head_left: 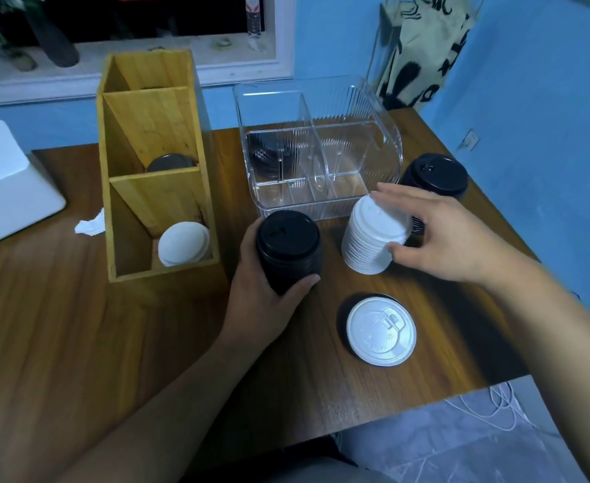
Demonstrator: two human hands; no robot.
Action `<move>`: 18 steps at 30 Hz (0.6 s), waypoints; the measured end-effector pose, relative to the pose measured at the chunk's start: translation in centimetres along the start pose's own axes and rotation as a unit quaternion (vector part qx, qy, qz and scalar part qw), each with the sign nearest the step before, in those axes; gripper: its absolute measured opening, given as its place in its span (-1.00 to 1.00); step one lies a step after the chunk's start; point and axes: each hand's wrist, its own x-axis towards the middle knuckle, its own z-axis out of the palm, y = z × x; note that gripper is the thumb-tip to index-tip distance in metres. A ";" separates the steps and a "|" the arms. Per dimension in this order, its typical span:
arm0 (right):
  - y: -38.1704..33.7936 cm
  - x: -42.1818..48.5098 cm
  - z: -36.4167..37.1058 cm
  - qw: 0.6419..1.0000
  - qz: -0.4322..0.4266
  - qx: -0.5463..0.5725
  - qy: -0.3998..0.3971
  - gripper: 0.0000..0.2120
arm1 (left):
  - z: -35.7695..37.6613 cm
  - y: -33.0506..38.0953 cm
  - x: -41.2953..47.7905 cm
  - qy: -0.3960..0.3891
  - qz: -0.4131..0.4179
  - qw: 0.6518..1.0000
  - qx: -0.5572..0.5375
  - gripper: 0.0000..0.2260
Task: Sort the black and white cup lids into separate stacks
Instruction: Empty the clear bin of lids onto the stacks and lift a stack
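My left hand [262, 291] grips a tall stack of black lids [288, 247] standing at the table's middle. My right hand [439, 235] holds a leaning stack of white lids [370, 237] beside it, thumb on the near side and fingers over the top. Nearer to me a single white lid [380, 331] lies on a black lid [343, 310] whose edge shows at the left. Another black stack [434, 176] stands behind my right hand.
A wooden divided holder [154, 169] at the left has white lids [183, 244] in its near compartment and a dark lid [169, 162] in the middle one. A clear plastic organizer [318, 148] stands behind the stacks. White foam block [7, 183] far left; table edge near right.
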 end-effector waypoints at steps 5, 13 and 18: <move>-0.3 0.2 0.9 0.999 0.017 0.015 0.025 -0.32 | -0.1 0.1 0.0 -0.002 0.004 1.000 0.001 -0.08; -0.7 -0.5 4.1 0.990 0.031 0.052 0.124 -0.49 | -0.1 0.2 0.0 -0.001 0.009 1.000 0.005 -0.07; -0.3 -1.0 4.8 0.993 0.019 0.030 0.114 -0.52 | -0.1 0.1 0.0 -0.007 0.002 1.000 -0.003 -0.08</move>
